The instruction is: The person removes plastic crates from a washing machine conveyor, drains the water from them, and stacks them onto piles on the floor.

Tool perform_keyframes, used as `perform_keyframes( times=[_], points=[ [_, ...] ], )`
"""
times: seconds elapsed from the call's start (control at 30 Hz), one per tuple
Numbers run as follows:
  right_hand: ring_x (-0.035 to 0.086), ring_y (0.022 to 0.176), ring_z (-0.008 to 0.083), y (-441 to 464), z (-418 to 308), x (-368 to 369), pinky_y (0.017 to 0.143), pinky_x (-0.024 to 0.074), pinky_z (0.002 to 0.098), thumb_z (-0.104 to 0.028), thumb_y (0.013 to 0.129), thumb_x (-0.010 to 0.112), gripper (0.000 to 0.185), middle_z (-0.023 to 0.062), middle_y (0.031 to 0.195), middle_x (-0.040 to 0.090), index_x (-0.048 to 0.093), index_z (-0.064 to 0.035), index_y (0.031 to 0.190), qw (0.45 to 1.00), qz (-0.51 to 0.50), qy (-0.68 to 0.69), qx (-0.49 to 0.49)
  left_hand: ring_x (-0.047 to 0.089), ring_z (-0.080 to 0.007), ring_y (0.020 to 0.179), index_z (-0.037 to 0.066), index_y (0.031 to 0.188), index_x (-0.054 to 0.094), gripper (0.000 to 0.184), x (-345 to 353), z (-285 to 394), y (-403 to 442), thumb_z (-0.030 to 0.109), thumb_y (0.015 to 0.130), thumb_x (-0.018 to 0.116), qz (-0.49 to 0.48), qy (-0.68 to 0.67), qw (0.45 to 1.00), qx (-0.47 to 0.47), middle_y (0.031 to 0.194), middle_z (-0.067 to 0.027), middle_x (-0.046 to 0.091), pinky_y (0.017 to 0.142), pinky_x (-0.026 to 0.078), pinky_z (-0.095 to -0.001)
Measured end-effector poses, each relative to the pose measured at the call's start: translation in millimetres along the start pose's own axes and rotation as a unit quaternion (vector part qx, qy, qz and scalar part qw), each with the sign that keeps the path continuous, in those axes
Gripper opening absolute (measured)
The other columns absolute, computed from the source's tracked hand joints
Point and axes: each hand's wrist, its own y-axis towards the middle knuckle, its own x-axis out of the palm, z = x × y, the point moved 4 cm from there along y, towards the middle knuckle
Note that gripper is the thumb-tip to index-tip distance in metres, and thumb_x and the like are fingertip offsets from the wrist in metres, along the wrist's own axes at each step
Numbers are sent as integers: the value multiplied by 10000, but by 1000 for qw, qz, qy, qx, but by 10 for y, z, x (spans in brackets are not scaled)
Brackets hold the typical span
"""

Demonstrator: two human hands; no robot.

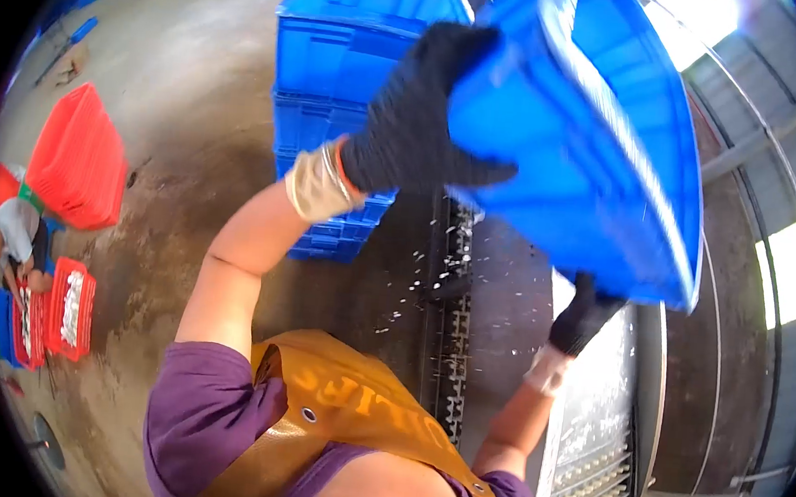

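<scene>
A large blue crate (pixel 574 150) is held up and tilted at the upper right. My left hand (pixel 427 120), in a black glove, presses against the crate's near left side, its thumb stretched apart from the fingers. Lower down, my right hand (pixel 587 315), also black-gloved, grips the crate's bottom edge; its fingers are partly hidden. Small white bits fall through the air below the crate, near a chain (pixel 458 347). Beside my left hand stands a stack of blue crates (pixel 328 65).
Red crates (pixel 77 163) are stacked at the left. A person (pixel 18 230) bends over red baskets (pixel 72 309) with white items. A metal machine with rollers (pixel 589 488) lies at the lower right, with railings (pixel 791 186) at the far right.
</scene>
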Motion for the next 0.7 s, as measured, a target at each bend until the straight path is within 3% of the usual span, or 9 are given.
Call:
perform_keyframes(
  times=[0.07,0.1,0.2,0.27,0.3,0.5,0.6,0.67,0.7],
  points=[
    [421,1128,231,352,-139,520,986,320,371,-57,734,673,679,154,1264,408,293,26,1291,996,-59,58,-27,498,-347,1018,-24,1173,441,895,-170,-493,91,428,487,797,36,-45,993,-99,1118,-200,488,887,402,-415],
    [427,1120,228,467,-230,808,973,332,366,-75,717,695,714,148,1244,431,288,33,1294,994,-90,56,-22,571,-254,913,-20,1134,427,839,-360,-591,138,403,523,816,35,103,990,-85,1019,-157,563,806,469,-367],
    [491,1044,236,875,112,1556,892,414,364,-130,682,738,739,154,1208,468,324,10,1278,975,-214,43,-34,529,-351,987,-8,1171,455,867,-676,-1323,129,493,531,758,11,129,972,-197,1086,-197,533,880,403,-415],
    [525,1000,252,981,183,2063,854,444,356,-175,617,788,780,165,1142,512,343,2,1233,971,-200,-133,-9,538,-345,986,2,1167,464,850,-803,-1663,80,533,556,725,-29,165,951,-260,1066,-190,557,868,412,-416],
    [536,987,259,1088,377,2333,840,452,356,-192,606,796,804,167,1112,524,323,2,1225,971,-234,6,-57,546,-338,986,12,1162,474,837,-836,-1876,32,573,581,692,-67,193,922,-328,1047,-182,580,856,421,-416],
    [560,977,277,1410,698,3149,825,479,365,-212,573,816,871,198,1083,540,282,-24,1235,964,-259,-48,-43,581,-316,940,14,1128,498,792,-875,-2500,-38,577,602,680,-69,320,882,-338,1021,-163,606,795,463,-391],
    [570,942,264,1369,886,3165,798,493,354,-203,613,803,778,162,1053,556,326,-42,1206,952,-290,96,-28,593,-301,914,15,1108,515,737,-843,-2612,-165,493,593,736,36,192,930,-311,1001,-159,612,802,461,-376],
    [574,911,230,1276,856,3154,798,482,342,-152,759,689,533,127,1031,559,384,9,1166,902,-383,187,-70,593,-253,897,20,1092,527,687,-835,-2648,-210,432,596,763,64,160,945,-277,992,-136,618,805,459,-374],
    [569,880,209,1186,1011,3081,770,482,334,-159,798,645,441,107,1019,561,421,-13,1150,874,-359,305,122,551,-255,985,17,1167,478,756,-821,-2545,-232,465,621,745,40,134,931,-338,1086,-140,580,854,427,-364]
  ],
)
